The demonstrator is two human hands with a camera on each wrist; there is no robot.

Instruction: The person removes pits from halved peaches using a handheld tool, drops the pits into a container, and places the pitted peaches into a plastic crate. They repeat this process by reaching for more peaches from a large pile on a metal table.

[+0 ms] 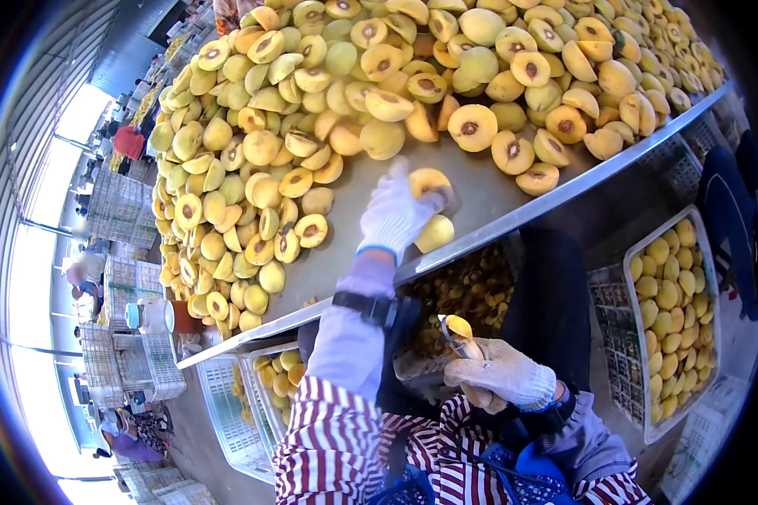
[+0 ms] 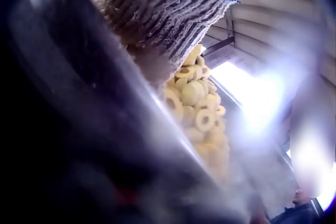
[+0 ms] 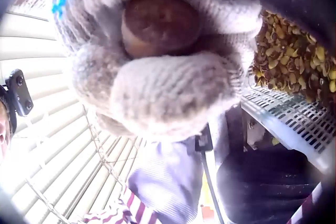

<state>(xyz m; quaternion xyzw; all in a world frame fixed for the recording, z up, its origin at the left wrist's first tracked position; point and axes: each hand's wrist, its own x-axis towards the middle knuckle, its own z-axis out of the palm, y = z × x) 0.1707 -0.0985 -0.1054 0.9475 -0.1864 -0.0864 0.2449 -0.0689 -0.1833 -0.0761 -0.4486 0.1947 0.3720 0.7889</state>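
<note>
My left hand, in a white knitted glove, reaches over the metal table, its fingers blurred and spread. A halved yellow peach lies between its fingers and thumb, cut face up. Just below, another yellow peach piece rests by the table's rim. My gloved right hand grips a curved-blade knife in front of my lap, yellow showing at the blade. In the right wrist view, curled fingers wrap the knife's round wooden handle end. The left wrist view shows mostly the glove's cuff.
A large heap of halved peaches covers the table's far and left parts. Below its raised edge sits a container of pits and scraps. Peach-filled crates stand right and left. Other people and stacked crates are at far left.
</note>
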